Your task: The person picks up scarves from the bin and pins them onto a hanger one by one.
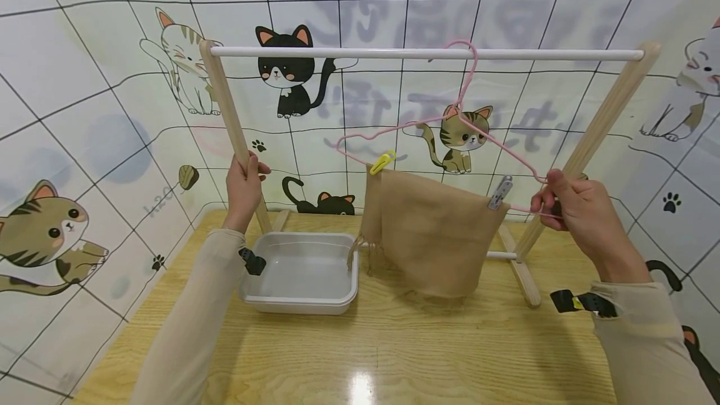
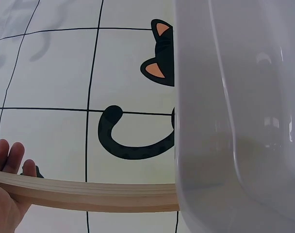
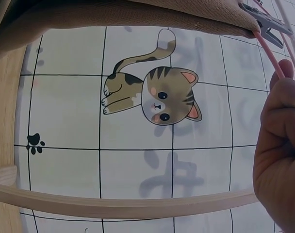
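Observation:
My left hand [image 1: 244, 186] grips the left wooden post [image 1: 225, 102] of a drying rack, its fingers reaching round the wood. My right hand [image 1: 579, 214] pinches the right end of a pink clothes hanger [image 1: 407, 125]. The hanger's hook loops over the white rod [image 1: 337, 53] of the rack, and its body tilts down to the right. A brown cloth [image 1: 433, 230] with a fringed edge hangs from its lower bar. A yellow clothespin [image 1: 383, 162] clips the cloth's left corner, and a grey clothespin [image 1: 500, 192] clips its right corner.
A white plastic basin [image 1: 300, 300] stands on the wooden table [image 1: 394, 355], below and right of my left hand. The rack's right post [image 1: 607, 111] stands just behind my right hand. A cat-print tiled sheet [image 1: 371, 24] covers the wall behind.

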`<state>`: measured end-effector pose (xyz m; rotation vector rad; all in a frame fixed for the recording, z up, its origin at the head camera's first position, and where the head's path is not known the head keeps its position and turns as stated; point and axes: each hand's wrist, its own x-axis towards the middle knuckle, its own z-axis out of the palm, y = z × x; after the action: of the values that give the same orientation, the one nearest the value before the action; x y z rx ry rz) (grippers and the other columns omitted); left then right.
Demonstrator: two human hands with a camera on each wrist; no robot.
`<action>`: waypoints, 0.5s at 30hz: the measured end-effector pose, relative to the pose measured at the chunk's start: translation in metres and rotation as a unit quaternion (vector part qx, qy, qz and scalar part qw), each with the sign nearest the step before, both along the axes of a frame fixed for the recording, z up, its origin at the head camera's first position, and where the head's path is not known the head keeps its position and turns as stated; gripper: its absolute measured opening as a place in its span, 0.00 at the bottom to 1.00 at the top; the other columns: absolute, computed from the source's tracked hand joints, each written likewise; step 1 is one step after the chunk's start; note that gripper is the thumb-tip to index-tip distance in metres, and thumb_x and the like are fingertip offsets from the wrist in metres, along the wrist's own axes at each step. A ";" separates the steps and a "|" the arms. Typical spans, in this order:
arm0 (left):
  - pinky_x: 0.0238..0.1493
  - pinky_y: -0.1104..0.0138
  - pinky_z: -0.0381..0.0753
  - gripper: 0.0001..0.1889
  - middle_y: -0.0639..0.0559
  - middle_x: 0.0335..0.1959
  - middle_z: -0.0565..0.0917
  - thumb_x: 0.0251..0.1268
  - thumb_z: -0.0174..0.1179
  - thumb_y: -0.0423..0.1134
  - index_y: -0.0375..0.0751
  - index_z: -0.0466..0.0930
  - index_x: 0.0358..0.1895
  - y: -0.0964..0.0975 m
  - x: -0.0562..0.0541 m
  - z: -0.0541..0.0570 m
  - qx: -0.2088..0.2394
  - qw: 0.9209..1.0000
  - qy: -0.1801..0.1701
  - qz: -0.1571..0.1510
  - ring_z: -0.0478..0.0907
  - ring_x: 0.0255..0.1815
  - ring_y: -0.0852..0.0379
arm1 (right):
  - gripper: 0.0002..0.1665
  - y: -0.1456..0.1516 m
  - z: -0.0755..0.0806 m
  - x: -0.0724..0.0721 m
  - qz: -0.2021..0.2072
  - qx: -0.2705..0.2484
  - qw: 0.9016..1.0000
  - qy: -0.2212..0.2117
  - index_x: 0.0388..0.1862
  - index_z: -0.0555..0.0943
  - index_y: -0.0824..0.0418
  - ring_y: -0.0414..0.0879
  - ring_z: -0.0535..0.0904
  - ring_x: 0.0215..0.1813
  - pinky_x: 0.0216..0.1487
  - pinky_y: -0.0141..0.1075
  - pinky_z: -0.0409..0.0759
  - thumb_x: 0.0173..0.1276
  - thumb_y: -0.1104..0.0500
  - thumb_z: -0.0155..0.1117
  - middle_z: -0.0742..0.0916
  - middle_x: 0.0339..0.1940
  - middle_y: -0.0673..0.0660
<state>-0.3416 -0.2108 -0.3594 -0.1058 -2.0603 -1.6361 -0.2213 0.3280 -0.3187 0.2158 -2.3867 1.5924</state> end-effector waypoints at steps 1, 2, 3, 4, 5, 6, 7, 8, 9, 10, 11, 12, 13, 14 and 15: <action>0.58 0.57 0.83 0.07 0.36 0.40 0.83 0.85 0.44 0.41 0.44 0.69 0.52 0.000 0.000 0.000 0.000 1.000 0.000 0.000 0.82 0.46 0.47 | 0.37 0.000 0.000 0.000 -0.002 0.004 1.000 -0.002 0.26 0.71 0.72 0.43 0.70 0.18 0.16 0.37 0.68 0.81 0.40 0.45 0.85 0.24 0.50; 0.58 0.57 0.83 0.07 0.37 0.40 0.83 0.85 0.44 0.41 0.44 0.68 0.52 -0.002 -0.005 -0.003 0.000 1.000 -0.001 0.002 0.82 0.46 0.47 | 0.37 0.000 0.000 0.000 -0.003 0.003 1.000 -0.004 0.26 0.71 0.72 0.43 0.70 0.18 0.16 0.37 0.68 0.81 0.39 0.45 0.85 0.24 0.50; 0.57 0.58 0.83 0.08 0.38 0.40 0.83 0.85 0.44 0.42 0.43 0.69 0.53 -0.004 -0.009 -0.007 0.002 1.000 0.000 0.002 0.82 0.46 0.48 | 0.37 0.000 0.000 0.001 -0.003 0.003 1.000 -0.005 0.26 0.71 0.72 0.43 0.70 0.18 0.16 0.36 0.68 0.81 0.40 0.45 0.85 0.24 0.50; 0.57 0.59 0.83 0.10 0.39 0.39 0.83 0.85 0.44 0.43 0.41 0.69 0.54 -0.006 -0.013 -0.011 0.003 1.000 0.002 0.002 0.82 0.45 0.50 | 0.37 0.000 0.000 0.001 -0.003 0.003 1.000 -0.006 0.26 0.71 0.72 0.43 0.70 0.18 0.16 0.36 0.68 0.81 0.40 0.45 0.85 0.25 0.50; 0.56 0.61 0.83 0.11 0.40 0.39 0.83 0.84 0.44 0.44 0.41 0.69 0.54 -0.008 -0.018 -0.015 0.003 1.000 0.004 0.003 0.82 0.45 0.52 | 0.37 0.001 0.000 0.001 -0.003 0.005 1.000 -0.007 0.26 0.71 0.72 0.43 0.71 0.18 0.17 0.36 0.69 0.81 0.40 0.45 0.85 0.25 0.50; 0.55 0.62 0.83 0.12 0.41 0.39 0.83 0.84 0.44 0.46 0.42 0.69 0.54 -0.010 -0.022 -0.018 0.004 1.000 0.006 0.004 0.82 0.44 0.54 | 0.37 0.001 0.000 0.002 -0.003 0.004 1.000 -0.007 0.26 0.71 0.72 0.43 0.71 0.18 0.17 0.36 0.69 0.81 0.40 0.45 0.85 0.25 0.50; 0.54 0.64 0.83 0.13 0.42 0.39 0.83 0.84 0.44 0.47 0.42 0.69 0.54 -0.012 -0.026 -0.022 0.005 1.000 0.009 0.005 0.82 0.44 0.55 | 0.36 0.001 0.000 0.001 -0.003 0.002 1.000 -0.008 0.26 0.72 0.72 0.43 0.71 0.18 0.17 0.35 0.69 0.81 0.40 0.46 0.85 0.25 0.50; 0.53 0.65 0.83 0.14 0.42 0.39 0.83 0.84 0.44 0.49 0.42 0.69 0.55 -0.014 -0.030 -0.026 0.005 1.000 0.013 0.005 0.82 0.43 0.57 | 0.36 0.002 0.000 0.001 -0.003 0.003 1.000 -0.007 0.26 0.72 0.72 0.43 0.70 0.18 0.17 0.35 0.69 0.81 0.41 0.46 0.85 0.25 0.50; 0.52 0.67 0.83 0.15 0.44 0.38 0.83 0.83 0.44 0.50 0.42 0.69 0.55 -0.014 -0.030 -0.026 0.004 1.000 0.017 0.005 0.82 0.42 0.59 | 0.36 0.002 -0.001 0.001 -0.004 0.007 1.000 -0.008 0.27 0.72 0.72 0.43 0.71 0.18 0.17 0.35 0.70 0.81 0.41 0.45 0.85 0.25 0.50; 0.51 0.68 0.82 0.15 0.45 0.37 0.83 0.83 0.45 0.50 0.43 0.69 0.54 -0.014 -0.030 -0.027 0.003 1.000 0.020 0.005 0.81 0.42 0.60 | 0.36 0.003 -0.001 0.001 -0.007 0.011 1.000 -0.009 0.27 0.72 0.72 0.43 0.71 0.19 0.17 0.35 0.70 0.81 0.40 0.45 0.85 0.25 0.50; 0.51 0.69 0.82 0.14 0.46 0.37 0.83 0.83 0.45 0.51 0.44 0.69 0.54 -0.013 -0.031 -0.027 0.002 1.000 0.021 0.005 0.81 0.42 0.60 | 0.37 0.004 -0.001 0.000 -0.010 0.017 1.000 -0.011 0.27 0.72 0.72 0.43 0.71 0.19 0.18 0.35 0.71 0.81 0.40 0.45 0.85 0.25 0.49; 0.50 0.70 0.82 0.15 0.47 0.36 0.83 0.83 0.45 0.50 0.42 0.69 0.54 -0.013 -0.031 -0.027 0.002 1.000 0.022 0.005 0.81 0.42 0.60 | 0.37 0.004 -0.001 0.000 -0.013 0.020 1.000 -0.013 0.27 0.72 0.72 0.43 0.71 0.19 0.18 0.34 0.71 0.81 0.40 0.44 0.85 0.25 0.49; 0.50 0.70 0.82 0.16 0.48 0.36 0.83 0.83 0.44 0.50 0.41 0.69 0.55 -0.013 -0.031 -0.027 0.000 1.000 0.024 0.004 0.81 0.41 0.61 | 0.37 0.005 -0.002 0.000 -0.016 0.025 0.999 -0.015 0.28 0.72 0.72 0.43 0.72 0.19 0.19 0.34 0.72 0.81 0.40 0.44 0.85 0.26 0.49; 0.49 0.71 0.82 0.17 0.49 0.36 0.83 0.83 0.44 0.50 0.39 0.69 0.56 -0.013 -0.031 -0.027 0.000 1.000 0.023 0.004 0.81 0.41 0.61 | 0.37 0.005 -0.002 -0.001 -0.019 0.032 0.999 -0.017 0.28 0.72 0.72 0.43 0.72 0.20 0.19 0.33 0.73 0.81 0.39 0.44 0.85 0.26 0.49; 0.49 0.71 0.82 0.18 0.50 0.36 0.83 0.83 0.44 0.50 0.38 0.69 0.57 -0.013 -0.030 -0.027 -0.002 1.000 0.022 0.004 0.81 0.41 0.61 | 0.38 0.006 -0.002 -0.001 -0.020 0.034 0.999 -0.018 0.28 0.72 0.72 0.43 0.72 0.20 0.20 0.33 0.74 0.81 0.39 0.44 0.86 0.26 0.49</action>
<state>-0.3720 -0.2242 -0.3865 -0.1329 -2.0273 -1.6110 -0.2218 0.3335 -0.3208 0.1514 -2.4583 1.5118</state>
